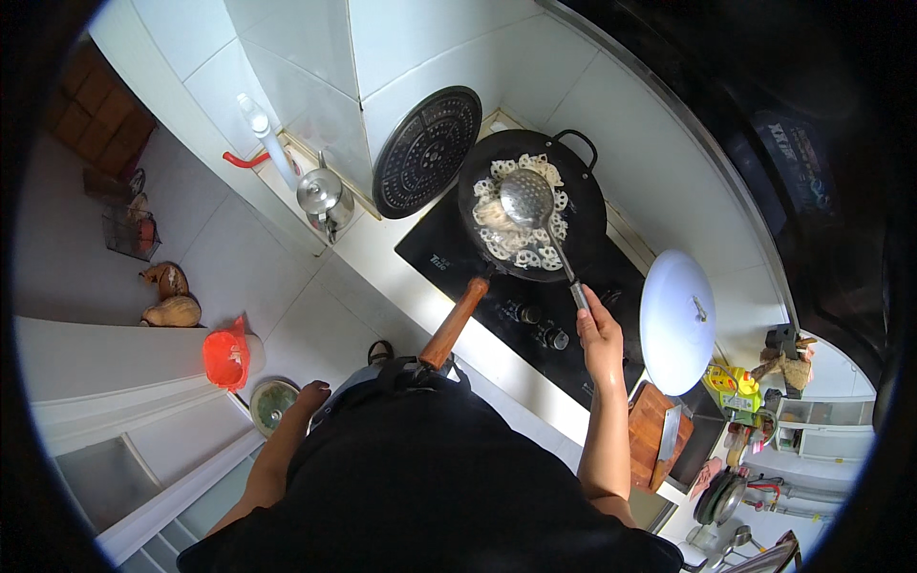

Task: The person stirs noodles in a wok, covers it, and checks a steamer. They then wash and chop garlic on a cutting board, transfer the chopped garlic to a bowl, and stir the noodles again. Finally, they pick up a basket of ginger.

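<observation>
My right hand (600,336) grips the handle of a perforated metal skimmer (529,199). The skimmer's bowl rests over sliced lotus root (526,256) in a dark wok (591,208). Pale liquid or steam shows among the slices near the bowl. The wok sits on a black cooktop (458,247), its wooden handle (455,322) pointing towards my body and a loop handle at the far side. My left hand (313,395) hangs by my side, away from the cooktop; its fingers are too small and dark to read.
A round perforated black plate (428,152) leans on the tiled wall beside a metal pot (326,197). Right of the cooktop stands a white lid (677,322). Beyond it a cleaver (669,433) lies on a wooden cutting board (648,437). A red-lined bin (226,358) stands at floor level, left.
</observation>
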Demonstrator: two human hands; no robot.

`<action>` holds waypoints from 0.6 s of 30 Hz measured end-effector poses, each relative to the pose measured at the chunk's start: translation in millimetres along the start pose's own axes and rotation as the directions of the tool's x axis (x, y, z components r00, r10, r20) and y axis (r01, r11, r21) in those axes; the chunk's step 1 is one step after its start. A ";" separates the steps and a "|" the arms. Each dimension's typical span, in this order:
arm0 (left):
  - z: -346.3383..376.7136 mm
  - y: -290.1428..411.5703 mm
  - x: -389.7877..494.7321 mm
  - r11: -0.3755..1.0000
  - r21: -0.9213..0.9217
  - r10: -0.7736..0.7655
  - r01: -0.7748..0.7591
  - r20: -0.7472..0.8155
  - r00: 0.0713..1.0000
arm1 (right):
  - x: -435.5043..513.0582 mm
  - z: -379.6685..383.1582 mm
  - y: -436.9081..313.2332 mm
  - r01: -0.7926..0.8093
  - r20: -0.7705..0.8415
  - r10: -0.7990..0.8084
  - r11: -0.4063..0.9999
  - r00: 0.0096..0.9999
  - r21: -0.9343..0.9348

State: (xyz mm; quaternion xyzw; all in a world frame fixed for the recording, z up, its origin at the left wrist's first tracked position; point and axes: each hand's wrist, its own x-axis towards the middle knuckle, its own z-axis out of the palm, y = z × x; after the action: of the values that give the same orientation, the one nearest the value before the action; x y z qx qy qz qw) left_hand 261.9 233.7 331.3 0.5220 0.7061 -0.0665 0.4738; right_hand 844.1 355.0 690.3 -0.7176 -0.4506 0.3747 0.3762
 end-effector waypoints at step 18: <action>3.7 -6.2 16.7 0.990 0.054 0.130 -0.133 0.043 0.991 | 70.8 0.1 -7.9 0.129 -0.233 -0.373 0.729 0.898 -0.672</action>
State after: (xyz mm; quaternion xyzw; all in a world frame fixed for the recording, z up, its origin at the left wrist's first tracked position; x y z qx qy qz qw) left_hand 259.0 240.0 314.5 0.5792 0.6584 -0.0655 0.4761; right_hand 863.3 423.1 683.0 -0.7884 -0.5703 0.0079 0.2305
